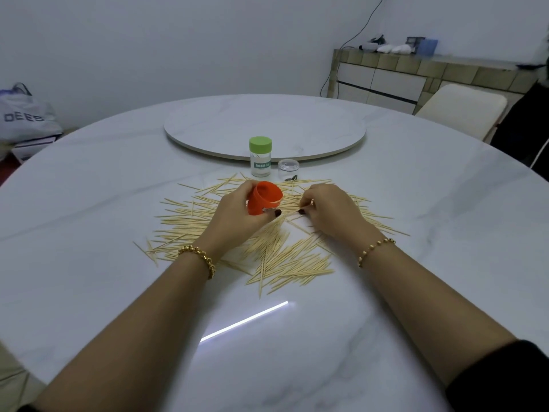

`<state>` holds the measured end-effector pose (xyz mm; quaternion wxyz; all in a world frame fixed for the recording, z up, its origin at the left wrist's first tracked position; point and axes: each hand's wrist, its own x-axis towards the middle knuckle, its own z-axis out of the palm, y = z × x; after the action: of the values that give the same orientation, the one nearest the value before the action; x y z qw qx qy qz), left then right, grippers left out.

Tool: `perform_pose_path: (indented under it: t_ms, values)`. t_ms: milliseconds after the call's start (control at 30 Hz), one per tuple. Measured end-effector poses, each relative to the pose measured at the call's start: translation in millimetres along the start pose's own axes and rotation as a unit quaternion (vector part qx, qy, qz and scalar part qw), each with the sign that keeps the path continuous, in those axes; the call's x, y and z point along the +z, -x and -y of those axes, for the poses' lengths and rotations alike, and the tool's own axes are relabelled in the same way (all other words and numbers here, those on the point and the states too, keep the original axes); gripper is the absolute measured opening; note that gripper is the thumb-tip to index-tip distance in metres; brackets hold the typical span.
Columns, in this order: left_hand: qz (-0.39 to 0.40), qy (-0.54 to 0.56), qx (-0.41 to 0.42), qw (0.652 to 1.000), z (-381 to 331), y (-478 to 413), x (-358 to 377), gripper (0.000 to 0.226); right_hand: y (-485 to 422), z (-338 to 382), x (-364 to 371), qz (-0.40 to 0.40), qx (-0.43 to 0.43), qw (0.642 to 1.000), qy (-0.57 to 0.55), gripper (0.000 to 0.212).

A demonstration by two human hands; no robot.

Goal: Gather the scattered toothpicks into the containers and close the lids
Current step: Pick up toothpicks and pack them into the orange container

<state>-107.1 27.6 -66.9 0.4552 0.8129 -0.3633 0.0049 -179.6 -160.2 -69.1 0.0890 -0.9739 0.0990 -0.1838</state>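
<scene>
Head view: left hand [237, 217] grips orange container [263, 200]; right hand [329, 212] pinches toothpicks [300, 263]; green-lidded jar [260, 162] and clear jar [288, 170] stand centre-frame beyond.

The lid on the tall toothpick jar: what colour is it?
The lid is light green, head view.

A: Where are the toothpicks [285, 263]?
B: Pale and thin, strewn flat in one wide pile.
A: And the containers?
B: The orange cup [264, 200] is tilted, mouth open, over the pile. The green-lidded jar [260, 157] stands closed behind, with the clear jar [288, 169] just beside it.
</scene>
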Motion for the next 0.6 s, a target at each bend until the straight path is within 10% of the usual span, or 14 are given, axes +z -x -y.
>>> perform_pose_path:
  t_ms: [400,600]
  values:
    - [-0.006,0.000,0.000,1.000,2,-1,-3,0.054,3,1,11,-0.052,0.012,0.999,0.000,0.014]
    - [-0.011,-0.002,0.007,1.000,-1,-4,-6,0.051,-3,2,-2,-0.131,0.080,0.967,-0.205,0.008]
